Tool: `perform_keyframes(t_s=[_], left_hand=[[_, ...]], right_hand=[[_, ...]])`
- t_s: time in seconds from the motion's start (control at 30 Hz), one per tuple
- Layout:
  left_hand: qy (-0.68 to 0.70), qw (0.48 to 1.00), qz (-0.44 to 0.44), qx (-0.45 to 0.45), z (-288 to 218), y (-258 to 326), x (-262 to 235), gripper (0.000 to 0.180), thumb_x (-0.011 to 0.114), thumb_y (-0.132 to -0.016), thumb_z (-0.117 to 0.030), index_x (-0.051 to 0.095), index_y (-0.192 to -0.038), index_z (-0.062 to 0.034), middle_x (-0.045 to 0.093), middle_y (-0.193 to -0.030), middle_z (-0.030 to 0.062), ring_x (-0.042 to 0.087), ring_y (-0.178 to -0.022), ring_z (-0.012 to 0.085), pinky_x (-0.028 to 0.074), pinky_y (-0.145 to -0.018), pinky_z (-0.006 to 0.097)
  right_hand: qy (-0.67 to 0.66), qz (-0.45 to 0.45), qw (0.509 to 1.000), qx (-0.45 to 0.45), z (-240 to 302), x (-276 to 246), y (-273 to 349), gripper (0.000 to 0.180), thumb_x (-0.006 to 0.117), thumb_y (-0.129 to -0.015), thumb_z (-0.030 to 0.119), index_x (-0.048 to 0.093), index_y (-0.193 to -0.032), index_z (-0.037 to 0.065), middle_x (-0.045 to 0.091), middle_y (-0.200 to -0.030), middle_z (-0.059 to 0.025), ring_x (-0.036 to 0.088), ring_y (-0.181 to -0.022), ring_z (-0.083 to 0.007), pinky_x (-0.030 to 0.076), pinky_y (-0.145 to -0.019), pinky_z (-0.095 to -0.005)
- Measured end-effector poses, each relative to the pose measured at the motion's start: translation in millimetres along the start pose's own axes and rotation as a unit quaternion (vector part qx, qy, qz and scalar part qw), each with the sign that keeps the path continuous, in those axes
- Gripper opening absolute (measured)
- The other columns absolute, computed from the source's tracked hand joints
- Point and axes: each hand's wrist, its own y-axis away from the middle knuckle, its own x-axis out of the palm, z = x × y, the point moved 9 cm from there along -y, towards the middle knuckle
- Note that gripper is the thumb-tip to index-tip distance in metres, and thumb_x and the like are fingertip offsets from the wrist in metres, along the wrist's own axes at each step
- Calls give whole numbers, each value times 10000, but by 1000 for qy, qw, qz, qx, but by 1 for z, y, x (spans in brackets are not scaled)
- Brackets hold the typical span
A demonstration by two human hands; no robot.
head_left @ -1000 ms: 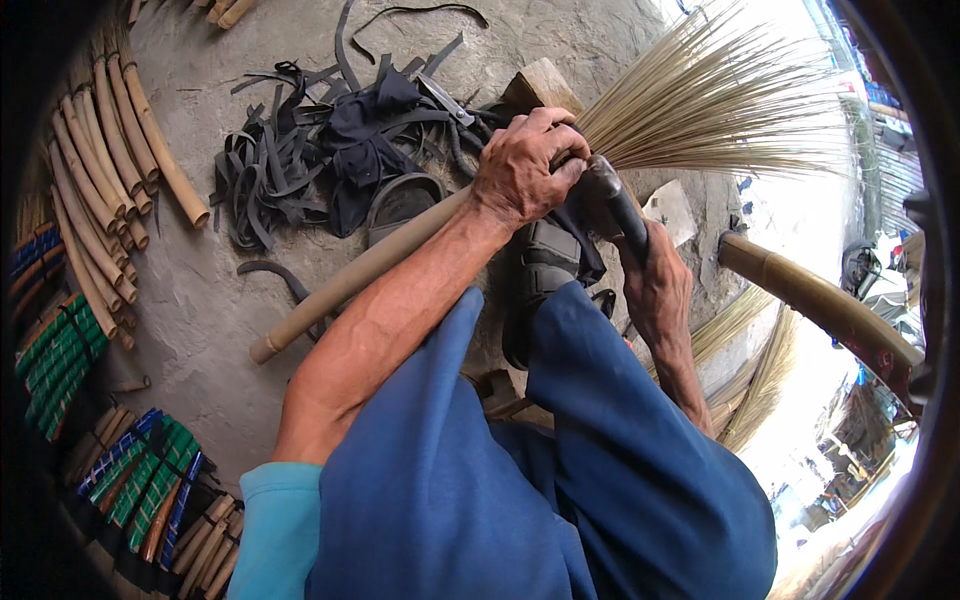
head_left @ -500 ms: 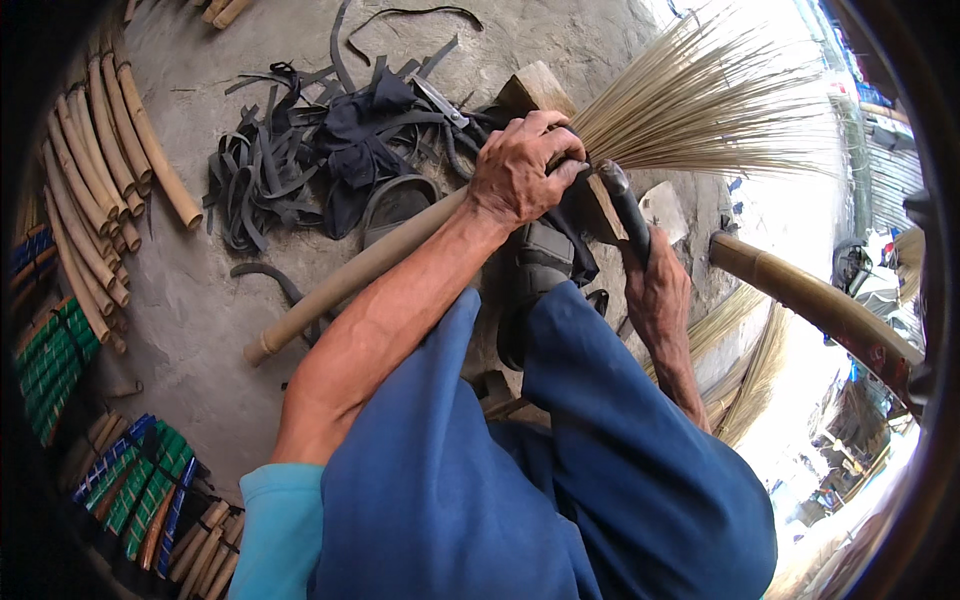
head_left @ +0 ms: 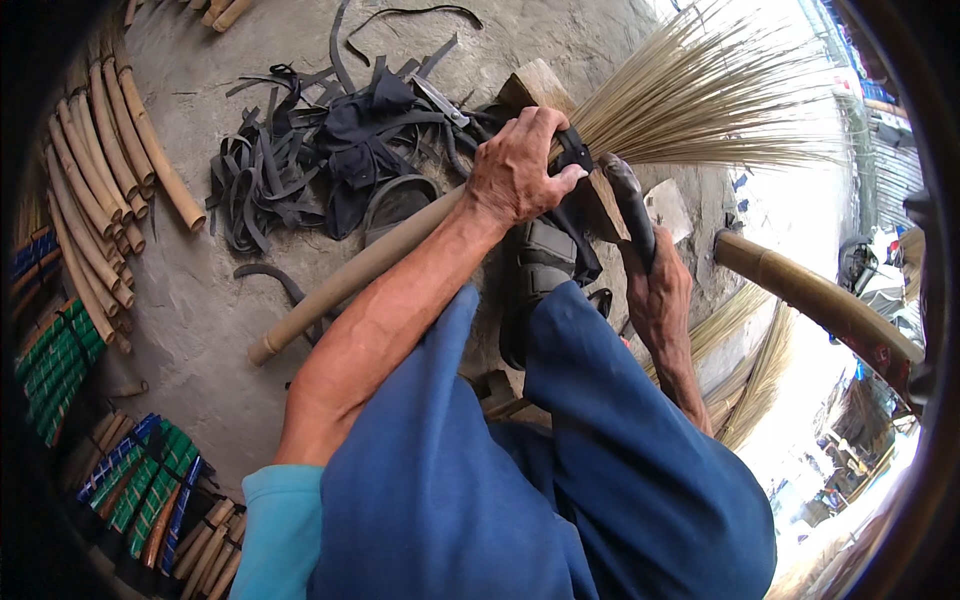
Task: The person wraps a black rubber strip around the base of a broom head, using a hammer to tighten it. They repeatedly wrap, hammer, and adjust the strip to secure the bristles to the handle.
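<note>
My left hand (head_left: 518,165) is closed around a broom where its bamboo handle (head_left: 355,275) meets the fan of pale bristles (head_left: 690,100). A black rubber strap (head_left: 573,150) wraps the joint beside my left fingers, with a small bright spot near my thumb. My right hand (head_left: 658,290) grips a dark, thick tool (head_left: 630,200) with a black wrapped shaft. Its upper end stands just right of the strap, apart from it. A wooden block (head_left: 605,205) lies under the joint, partly hidden. Below the broom is my foot in a black sandal (head_left: 545,260).
Black rubber strips (head_left: 265,175) and dark cloth (head_left: 370,125) lie left of my hands, with scissors (head_left: 440,103) at their edge. Bamboo handles (head_left: 150,145) are stacked at far left, green-wrapped ones (head_left: 155,490) below. A thick bamboo pole (head_left: 815,290) juts in at right.
My left thumb has shifted downward, showing more of the black strap. The tool in my right hand has tilted slightly, its upper end moving a little up. The broom stays in nearly the same place.
</note>
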Motion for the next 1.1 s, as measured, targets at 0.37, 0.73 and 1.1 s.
perform_keyframes(t_s=[0.37,0.73,1.1], left_hand=[[-10,999,19,-29,2,0,-2,608,900,-840,-283,591,-1327,-90,701,-1253,179,732,-1130,434,603,-951,533],[-9,1000,9,-19,2,1,-5,620,906,-834,-301,590,-1321,-85,701,-1252,172,734,-1123,438,615,-926,521],[-10,1000,10,-12,0,0,-6,604,912,-818,-253,593,-1296,-68,694,-1265,178,724,-1153,431,607,-939,514]], right_hand=[[-54,66,991,99,-9,15,-8,279,701,-1079,231,597,-1239,27,722,-904,-263,754,-865,-465,556,-739,-517],[-56,53,996,51,12,20,-26,337,690,-1096,243,601,-1364,60,767,-978,-247,785,-919,-433,585,-795,-477],[-56,46,996,52,-57,63,8,309,686,-1042,127,556,-1305,31,695,-910,-322,687,-904,-573,534,-760,-574]])
